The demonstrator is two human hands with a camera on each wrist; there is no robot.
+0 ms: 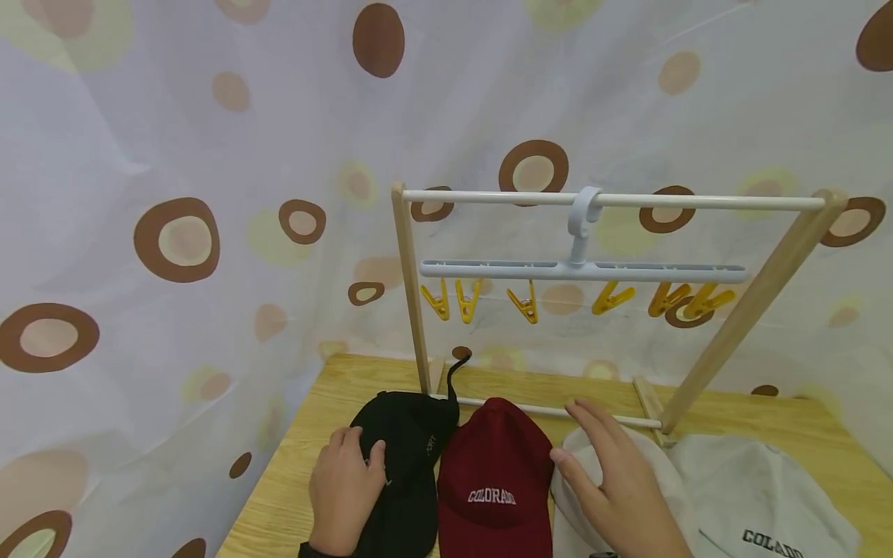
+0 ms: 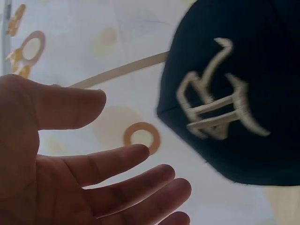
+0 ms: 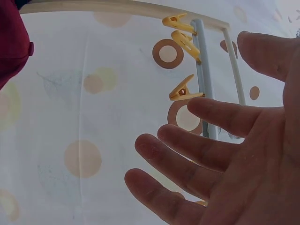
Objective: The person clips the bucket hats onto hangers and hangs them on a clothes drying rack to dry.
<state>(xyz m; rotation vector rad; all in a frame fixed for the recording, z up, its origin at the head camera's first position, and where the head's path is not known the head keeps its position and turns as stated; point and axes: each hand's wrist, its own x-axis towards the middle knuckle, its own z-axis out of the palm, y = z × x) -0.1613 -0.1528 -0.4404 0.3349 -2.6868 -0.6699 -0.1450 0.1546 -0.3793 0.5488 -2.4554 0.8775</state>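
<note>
Black cap (image 1: 412,480): lies at the left end of a row of four caps on the surface (image 1: 279,496), brim toward the wearer of the camera, a dark strap (image 1: 452,381) curving up from its far side; pale raised lettering shows in the left wrist view.

Left hand (image 1: 346,484): at the outer edge of the black cap. Grip loose, thumb apart from the fingers, nothing held; in the left wrist view background shows between fingertips and cap.

Red cap (image 1: 497,457): directly right of the black one, COLORADO in white across its front.

White cap (image 1: 572,519): next to the right, partly covered by the right hand (image 1: 614,480). Grip of this hand spread, fingers extended, nothing held; thumb tip close to the red cap's right edge in the head view, contact cannot be told.

Pale cap (image 1: 760,480): right end of row, dark lettering cut off by the frame edge.

Rack (image 1: 488,198): behind the caps, wooden uprights, white bars. Hanger (image 1: 502,270) hooked on its top bar, six yellow clips (image 1: 468,302) below. Backdrop (image 1: 279,116): white sheet, brown and pale spots
</note>
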